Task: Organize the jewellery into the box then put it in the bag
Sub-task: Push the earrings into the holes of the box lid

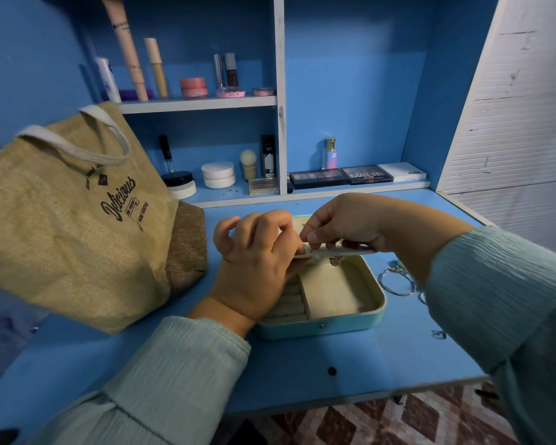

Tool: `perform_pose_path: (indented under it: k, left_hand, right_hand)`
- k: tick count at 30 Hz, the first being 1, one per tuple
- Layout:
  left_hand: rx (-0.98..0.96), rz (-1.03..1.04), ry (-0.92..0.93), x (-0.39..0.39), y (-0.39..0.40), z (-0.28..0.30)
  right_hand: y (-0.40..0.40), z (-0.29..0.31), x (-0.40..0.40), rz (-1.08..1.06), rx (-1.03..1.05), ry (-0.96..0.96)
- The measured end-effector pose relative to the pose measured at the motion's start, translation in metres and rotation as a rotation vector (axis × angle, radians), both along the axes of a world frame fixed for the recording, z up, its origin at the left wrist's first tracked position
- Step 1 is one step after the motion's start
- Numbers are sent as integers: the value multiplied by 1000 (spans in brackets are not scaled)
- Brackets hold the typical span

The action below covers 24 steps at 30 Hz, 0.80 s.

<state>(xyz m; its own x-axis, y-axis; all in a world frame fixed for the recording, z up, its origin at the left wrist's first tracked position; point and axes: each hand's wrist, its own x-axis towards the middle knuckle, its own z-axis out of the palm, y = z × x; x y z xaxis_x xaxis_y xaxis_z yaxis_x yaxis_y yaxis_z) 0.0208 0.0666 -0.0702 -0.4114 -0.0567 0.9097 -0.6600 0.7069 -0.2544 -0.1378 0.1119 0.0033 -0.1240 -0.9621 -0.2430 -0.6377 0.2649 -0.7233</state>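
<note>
A small turquoise jewellery box (321,327) lies open on the blue desk, cream lining inside, with ring rolls on the left and a bare compartment on the right. Above it, my left hand (254,268) and my right hand (341,226) both pinch a flat cream divider panel (347,251) held level over the box's far part. A small pendant (336,261) hangs just under the panel. A jute tote bag (77,220) printed "Delicious" stands at the left. Silver bangles (397,281) lie on the desk to the right of the box, partly hidden by my right sleeve.
A small ring (438,334) lies at the right of the desk (302,374) near my sleeve. Shelves behind hold cosmetics: tubes, jars, eyeshadow palettes (341,176) and a perfume bottle (330,154). The desk's front edge drops to a patterned floor.
</note>
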Motion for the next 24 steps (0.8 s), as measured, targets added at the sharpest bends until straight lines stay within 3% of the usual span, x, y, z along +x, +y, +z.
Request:
perform_pose_path:
  k: [17,24]
  left_hand:
    - [-7,-8,14,-1,-1,-2]
    - [-8,9,5,-1,-1,-3]
  right_hand:
    - [1,-4,-5,6,-25,-64]
    - [2,-2,-2,45,-26,13]
